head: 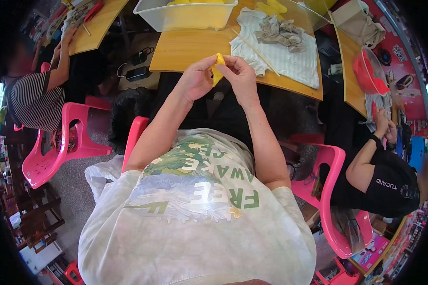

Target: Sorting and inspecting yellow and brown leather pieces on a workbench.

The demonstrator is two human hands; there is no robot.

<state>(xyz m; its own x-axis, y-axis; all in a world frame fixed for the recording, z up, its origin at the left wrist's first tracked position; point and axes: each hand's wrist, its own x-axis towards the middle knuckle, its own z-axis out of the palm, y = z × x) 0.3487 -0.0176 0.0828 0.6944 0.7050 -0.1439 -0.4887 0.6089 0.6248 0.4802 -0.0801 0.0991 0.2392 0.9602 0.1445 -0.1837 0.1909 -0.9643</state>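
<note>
A small, soft-looking yellow piece (218, 73) is pinched in the fingers of both hands, just off the near edge of the wooden table (185, 50). My left hand (199, 79) grips its left side. On the other side, the thumb and fingers of my right hand (240, 76) press on it. Its exact kind is hard to tell. Beyond my right hand lies a white cloth (296, 66), with a thin wooden stick (255, 51) and a crumpled grey-brown cloth (283, 35) on top.
A translucent plastic bin (185, 19) holding yellow pieces stands at the table's far side. More yellow pieces (271, 7) lie behind the cloth. Co-workers sit at tables left (39, 92) and right (374, 178), on pink chairs (331, 199). A red bowl (371, 73) stands at right.
</note>
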